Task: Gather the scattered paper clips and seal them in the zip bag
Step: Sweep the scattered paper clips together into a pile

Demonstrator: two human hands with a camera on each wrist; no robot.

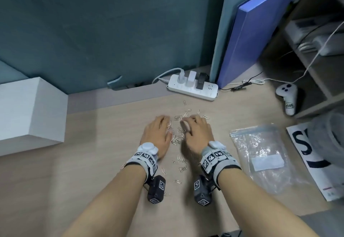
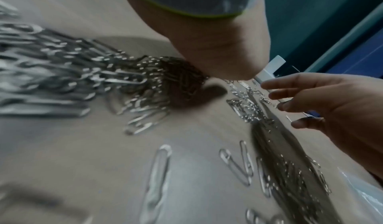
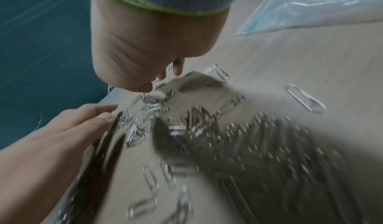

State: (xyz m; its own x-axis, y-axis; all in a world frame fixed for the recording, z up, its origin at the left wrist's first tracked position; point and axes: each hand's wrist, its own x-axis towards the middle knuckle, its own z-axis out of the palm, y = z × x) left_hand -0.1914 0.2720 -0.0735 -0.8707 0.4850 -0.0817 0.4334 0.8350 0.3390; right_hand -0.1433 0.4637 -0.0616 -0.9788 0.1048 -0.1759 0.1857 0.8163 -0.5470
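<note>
Silver paper clips [image 1: 177,136] lie scattered on the wooden desk [image 1: 104,143], most of them in a loose heap between my two hands. My left hand [image 1: 162,123] lies palm down on the left of the heap with its fingers straight. My right hand [image 1: 193,123] is on the right of the heap, its fingers spread and slightly bent, the tips on the clips. Neither hand holds anything. More clips [image 1: 181,163] lie between my wrists, and a few clips [image 1: 188,110] lie beyond my fingers. The clear zip bag [image 1: 260,154] lies flat to the right of my right hand.
A white power strip [image 1: 193,87] with plugs sits behind the clips. A white box [image 1: 28,114] stands at the left. A blue board [image 1: 256,37] leans at the back right. A white controller [image 1: 287,97] and a printed sheet [image 1: 305,149] lie beyond the bag.
</note>
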